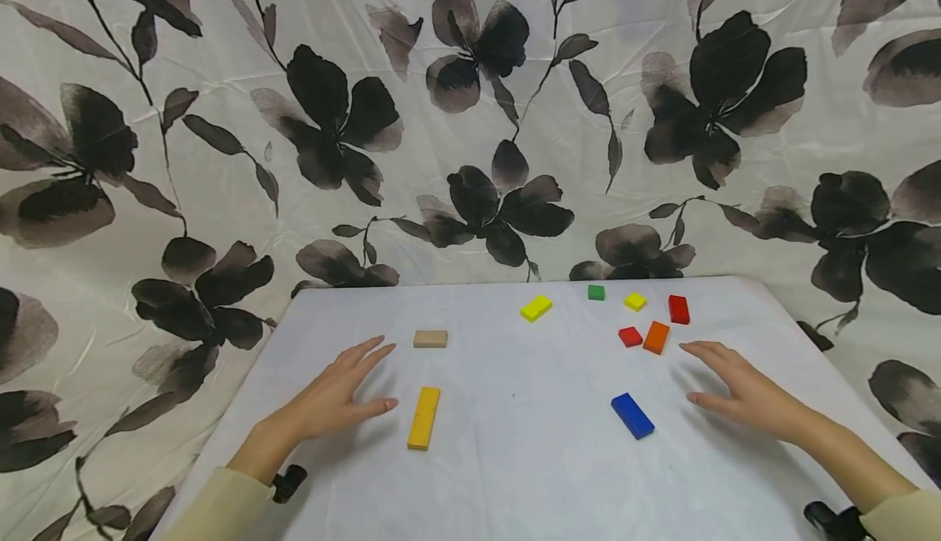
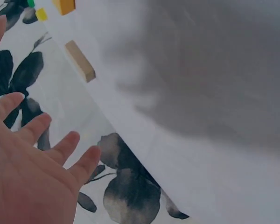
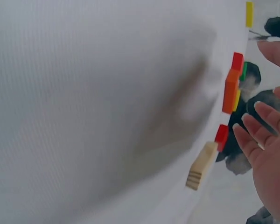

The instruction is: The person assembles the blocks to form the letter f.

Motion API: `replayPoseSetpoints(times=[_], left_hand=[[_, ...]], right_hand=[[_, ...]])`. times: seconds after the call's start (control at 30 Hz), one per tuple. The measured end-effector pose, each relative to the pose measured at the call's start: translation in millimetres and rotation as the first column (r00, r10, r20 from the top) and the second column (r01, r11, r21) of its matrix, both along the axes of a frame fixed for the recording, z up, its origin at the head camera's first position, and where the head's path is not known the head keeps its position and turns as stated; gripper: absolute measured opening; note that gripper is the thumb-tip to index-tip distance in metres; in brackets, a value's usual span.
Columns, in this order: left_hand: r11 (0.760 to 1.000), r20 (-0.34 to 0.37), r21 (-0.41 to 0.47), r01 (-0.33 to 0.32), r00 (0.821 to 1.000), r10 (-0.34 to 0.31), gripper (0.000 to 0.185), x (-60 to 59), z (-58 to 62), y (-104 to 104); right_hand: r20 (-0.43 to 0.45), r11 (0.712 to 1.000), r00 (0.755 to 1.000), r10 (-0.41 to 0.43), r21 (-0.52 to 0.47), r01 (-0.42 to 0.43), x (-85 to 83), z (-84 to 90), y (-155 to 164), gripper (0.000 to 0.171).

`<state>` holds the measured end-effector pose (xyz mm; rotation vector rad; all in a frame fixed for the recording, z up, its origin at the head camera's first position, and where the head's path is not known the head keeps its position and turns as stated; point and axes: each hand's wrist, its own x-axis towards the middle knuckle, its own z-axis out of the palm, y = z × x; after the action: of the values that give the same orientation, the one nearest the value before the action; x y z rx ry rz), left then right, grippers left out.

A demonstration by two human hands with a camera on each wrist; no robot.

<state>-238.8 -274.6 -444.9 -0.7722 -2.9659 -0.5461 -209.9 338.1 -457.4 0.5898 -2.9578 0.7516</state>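
Two hands, head view: the left hand (image 1: 340,398) and the right hand (image 1: 738,390) lie flat over the white table (image 1: 515,476), fingers straight and spread, holding nothing.
Left hand, head view: its thumb tip is just beside the long yellow block (image 1: 424,418); the tan block (image 1: 430,338) lies beyond its fingertips, apart from them.
Right hand, head view: the blue block (image 1: 632,415) lies near its thumb, on the side toward the long yellow block; the orange block (image 1: 657,337) and the small red block (image 1: 630,336) sit just past its fingertips.
Far edge, head view: a yellow block (image 1: 536,308), a green block (image 1: 596,292), a small yellow block (image 1: 635,301) and a red block (image 1: 679,309) lie near the table's back edge.
Open room, head view: bare table runs between the long yellow block and the blue block.
Left wrist view: the palm (image 2: 28,186) is open with fingers splayed; the tan block (image 2: 80,60) sits by the table's edge, with the flowered cloth (image 2: 126,196) below.
Right wrist view: the open fingers (image 3: 266,140) stand beside the orange block (image 3: 231,91), which touches a red one (image 3: 237,60); the table's far side shows only here.
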Motion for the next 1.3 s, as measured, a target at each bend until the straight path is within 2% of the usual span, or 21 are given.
replayPoseSetpoints(times=[0.33, 0.5, 0.8, 0.93, 1.07, 1.3], left_hand=[[0.994, 0.127, 0.102, 0.034, 0.991, -0.047, 0.096, -0.3, -3.9, 11], [0.989, 0.201, 0.142, 0.052, 0.976, -0.08, 0.105, 0.4, -5.7, 18], [0.98, 0.287, 0.173, 0.097, 0.947, -0.144, 0.112, -0.5, -13.0, 27], [0.982, 0.317, 0.161, 0.094, 0.938, -0.142, 0.114, 0.1, -15.5, 31], [0.989, 0.339, 0.128, 0.079, 0.933, -0.118, 0.117, 1.7, -15.9, 36], [0.99, 0.361, 0.115, 0.076, 0.926, -0.113, 0.118, 0.6, -20.3, 43]], right_hand=[[0.055, 0.998, 0.998, 0.043, -0.043, -0.04, 0.4, -13.5, -21, 0.071], [0.076, 0.995, 0.993, 0.087, -0.058, -0.083, 2.0, -14.4, -27, 0.069], [0.184, 0.989, 0.974, 0.133, -0.083, -0.119, 0.7, -16.6, -37, 0.073], [0.217, 0.988, 0.966, 0.141, -0.094, -0.123, 0.5, -18.9, -42, 0.074], [0.242, 0.984, 0.957, 0.159, -0.114, -0.134, -0.6, -20.7, -47, 0.074], [0.267, 0.978, 0.945, 0.188, -0.139, -0.155, -4.2, -19.8, -51, 0.073]])
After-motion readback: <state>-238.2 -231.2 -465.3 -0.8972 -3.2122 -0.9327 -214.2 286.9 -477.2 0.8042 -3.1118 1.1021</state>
